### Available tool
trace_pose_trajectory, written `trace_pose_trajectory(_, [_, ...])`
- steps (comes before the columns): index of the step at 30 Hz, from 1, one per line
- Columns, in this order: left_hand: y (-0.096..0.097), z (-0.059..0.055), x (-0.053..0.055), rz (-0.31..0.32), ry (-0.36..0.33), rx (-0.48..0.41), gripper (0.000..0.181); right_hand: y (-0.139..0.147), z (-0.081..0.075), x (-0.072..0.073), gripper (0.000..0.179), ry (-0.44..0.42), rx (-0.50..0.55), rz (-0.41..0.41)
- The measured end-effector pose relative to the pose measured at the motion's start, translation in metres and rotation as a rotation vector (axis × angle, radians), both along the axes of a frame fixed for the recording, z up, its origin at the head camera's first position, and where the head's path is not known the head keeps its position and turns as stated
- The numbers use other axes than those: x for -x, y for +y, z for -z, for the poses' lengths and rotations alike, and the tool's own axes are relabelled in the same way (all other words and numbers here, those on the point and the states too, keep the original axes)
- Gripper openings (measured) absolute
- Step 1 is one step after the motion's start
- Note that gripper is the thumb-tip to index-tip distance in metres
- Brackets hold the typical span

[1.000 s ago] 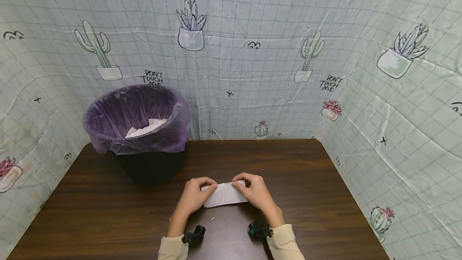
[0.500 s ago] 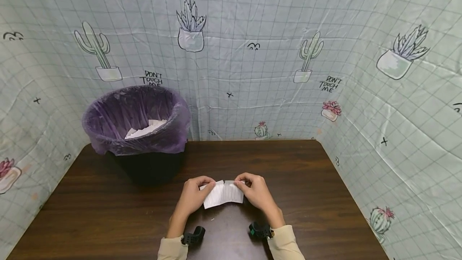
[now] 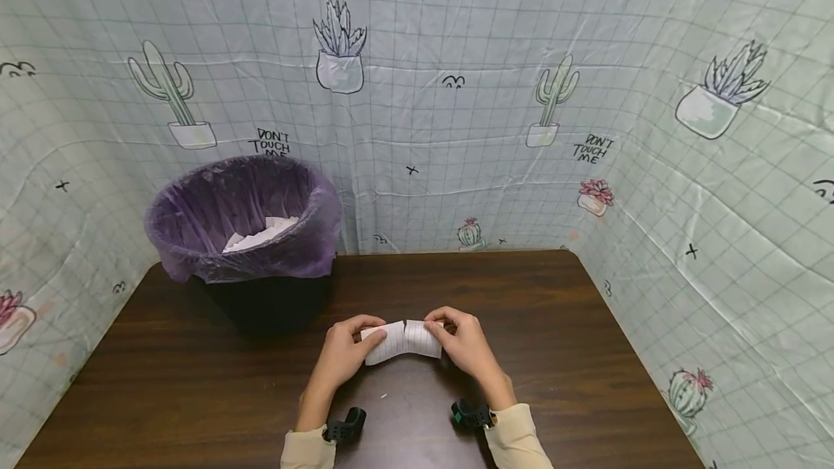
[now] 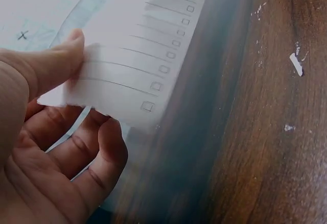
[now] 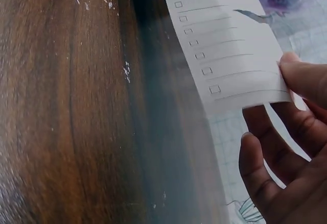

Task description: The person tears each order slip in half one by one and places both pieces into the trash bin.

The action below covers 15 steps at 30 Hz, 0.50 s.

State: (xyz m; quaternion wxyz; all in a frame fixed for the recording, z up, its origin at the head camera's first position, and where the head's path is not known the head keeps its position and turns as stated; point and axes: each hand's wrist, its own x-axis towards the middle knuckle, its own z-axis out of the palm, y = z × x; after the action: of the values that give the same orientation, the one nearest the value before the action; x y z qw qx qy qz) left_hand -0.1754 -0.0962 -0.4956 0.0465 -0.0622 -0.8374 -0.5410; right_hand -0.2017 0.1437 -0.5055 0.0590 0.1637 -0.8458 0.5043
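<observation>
A strip of lined white paper (image 3: 420, 340) stretches between my two hands above the table. It bows in the middle, and a short tear runs down from its far edge there; the right wrist view shows that slit too. My left hand (image 3: 344, 353) pinches one end between thumb and fingers. The other end is pinched by my right hand (image 3: 464, 344). Small printed checkboxes line the near edge of the paper (image 4: 127, 76) in the left wrist view. The same row of boxes shows on the paper (image 5: 225, 45) in the right wrist view.
A black bin (image 3: 267, 302) with a purple liner (image 3: 309, 248) stands at the back left, with white paper pieces (image 3: 260, 234) inside. Small white scraps (image 4: 296, 64) lie on the brown table (image 3: 521, 295). A patterned cloth (image 3: 417, 121) hangs around the table's back and sides.
A tear has opened at the middle of the paper's far edge, and the strip, nearly straight before, now bows. Both hands keep their pinch, barely shifting.
</observation>
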Motion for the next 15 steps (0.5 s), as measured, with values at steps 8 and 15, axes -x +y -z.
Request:
trace_pose_trajectory(8, [-0.0021, 0.0001, -0.0008, -0.026, -0.008, 0.010, 0.009, 0.0036, 0.0005, -0.0007, 0.006, -0.066, -0.062, -0.014])
trace_pose_trajectory(15, [-0.0075, 0.0012, 0.0000, -0.042, 0.019, 0.023, 0.006, 0.0085, 0.0012, 0.0007, 0.008, -0.058, -0.062, -0.009])
